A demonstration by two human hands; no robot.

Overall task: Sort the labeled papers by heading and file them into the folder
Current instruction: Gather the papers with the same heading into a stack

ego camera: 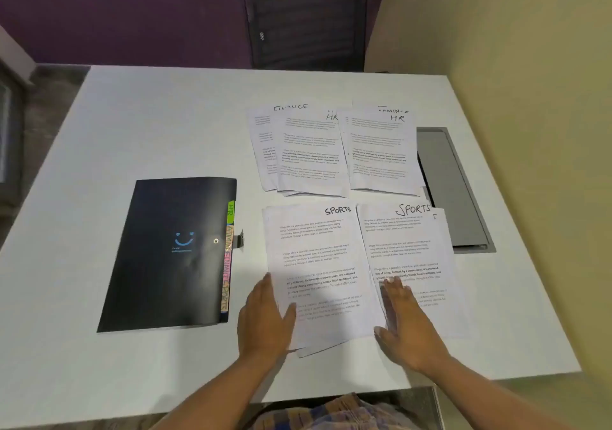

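1. Forearms reach in from the bottom edge. The left hand (pixel 265 317) lies flat with straight fingers on the left edge of the left SPORTS sheet (pixel 318 264), thumb over the paper, gripping nothing.
2. The right hand (pixel 407 323) presses flat in the same way on the right SPORTS sheet (pixel 417 257), also released.
3. Both sheets top small stacks directly ahead of the hands. Their long axes run away from the person, headings at the far end, inner edges almost touching.
4. Merging them looks like the step in hand, probably by sliding one sideways onto the other.
5. The folder (pixel 165 257) lies closed on the table (pixel 165 115), left of the papers and nearer the left hand. Its long axis also runs away, and its tabs (pixel 228 257) face the sheets.
6. Farther off sit two HR sheets (pixel 311 151), with a FINANCE sheet (pixel 261 138) peeking out.
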